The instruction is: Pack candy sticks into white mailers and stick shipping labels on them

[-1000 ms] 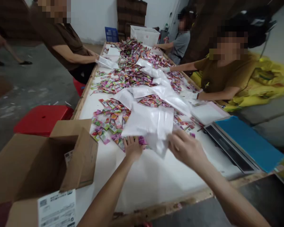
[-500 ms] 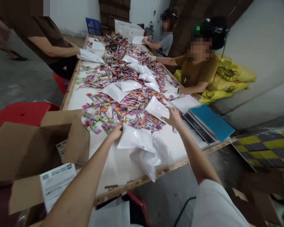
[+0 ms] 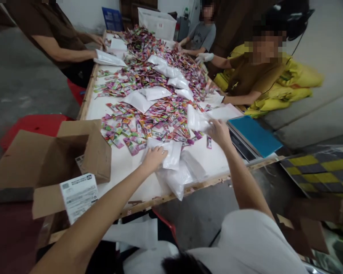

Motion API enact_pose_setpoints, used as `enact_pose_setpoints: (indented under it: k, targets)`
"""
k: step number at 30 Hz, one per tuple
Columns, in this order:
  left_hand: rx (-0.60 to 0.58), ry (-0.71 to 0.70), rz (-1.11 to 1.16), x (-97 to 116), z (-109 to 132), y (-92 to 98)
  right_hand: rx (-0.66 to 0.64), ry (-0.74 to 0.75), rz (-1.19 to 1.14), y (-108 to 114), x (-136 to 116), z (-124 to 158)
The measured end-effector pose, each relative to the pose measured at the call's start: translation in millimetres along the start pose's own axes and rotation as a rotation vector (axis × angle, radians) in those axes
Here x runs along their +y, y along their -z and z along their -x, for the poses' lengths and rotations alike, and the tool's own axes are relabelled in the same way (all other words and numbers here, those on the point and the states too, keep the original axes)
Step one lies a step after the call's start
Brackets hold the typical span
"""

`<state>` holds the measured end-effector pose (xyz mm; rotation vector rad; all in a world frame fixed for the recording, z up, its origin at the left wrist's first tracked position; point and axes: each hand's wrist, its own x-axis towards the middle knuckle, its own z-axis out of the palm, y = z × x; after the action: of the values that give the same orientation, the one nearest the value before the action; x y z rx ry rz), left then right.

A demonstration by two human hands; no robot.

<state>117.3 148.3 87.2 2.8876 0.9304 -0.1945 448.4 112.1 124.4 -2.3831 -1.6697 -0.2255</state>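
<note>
White table [image 3: 214,158], grey floor [image 3: 25,76]: right hand [image 3: 218,131] gripping a pouch [image 3: 196,118], left hand [image 3: 153,157] with grip unclear.

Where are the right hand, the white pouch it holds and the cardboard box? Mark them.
Right hand [image 3: 218,131], head view: its back.
White pouch [image 3: 197,118], head view: its middle.
Cardboard box [image 3: 99,156], head view: outer right wall.

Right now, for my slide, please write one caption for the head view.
Left hand on one bag, right hand holding another bag, near heaped sachets on a table.
</note>
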Motion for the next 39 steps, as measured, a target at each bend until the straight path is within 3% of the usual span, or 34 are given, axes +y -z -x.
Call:
enact_pose_setpoints:
  k: [2, 5, 6, 8, 11, 14, 18, 20, 22, 27, 31, 34, 37, 39]
  targets:
    - [0.019, 0.005, -0.005, -4.6, -3.7, 6.1, -0.050, 0.093, -0.030, -1.8, 18.4, 52.7]
    - [-0.013, 0.053, -0.011, -13.3, 11.0, 17.0, -0.321, 0.177, -0.083, -15.2, 49.5, 117.5]
    - [-0.049, 0.086, -0.015, -14.3, 21.4, 18.7, -0.373, 0.199, -0.101, -17.4, 57.6, 127.9]
    - [-0.150, 0.145, -0.014, -12.3, 44.6, 17.6, -0.356, 0.228, -0.142, -15.0, 62.7, 126.1]
    - [-0.250, 0.206, 0.002, -2.4, 68.7, 7.3, -0.228, 0.257, -0.246, -6.2, 25.7, 72.2]
    - [-0.259, 0.290, 0.005, 6.9, 69.9, -6.6, -0.216, 0.372, -0.287, -17.3, -62.6, -13.4]
    - [-0.244, 0.379, 0.007, 7.8, 61.4, -31.6, -0.134, 0.348, -0.106, -66.9, -190.9, -116.5]
    - [-0.207, 0.397, 0.015, 3.6, 61.7, -48.9, -0.040, 0.311, -0.020, -93.4, -234.3, -155.3]
    - [-0.173, 0.385, 0.040, -0.9, 64.1, -66.9, 0.026, 0.330, 0.033, -115.9, -261.0, -186.8]
    - [-0.054, 0.437, 0.043, -0.3, 66.8, -95.5, -0.100, 0.437, 0.086, -152.0, -285.0, -233.4]
    - [0.003, 0.460, 0.030, 4.0, 65.1, -103.1, -0.163, 0.438, 0.091, -153.0, -287.1, -244.7]
    - [-0.013, 0.432, 0.036, -0.9, 64.0, -102.1, -0.121, 0.416, 0.091, -124.5, -280.7, -251.6]
    - [-0.110, 0.371, 0.078, -7.2, 62.1, -86.8, -0.045, 0.387, 0.089, -69.9, -264.5, -249.0]
    - [-0.180, 0.355, 0.103, -8.7, 61.0, -69.4, 0.039, 0.377, 0.077, -29.5, -250.0, -228.4]
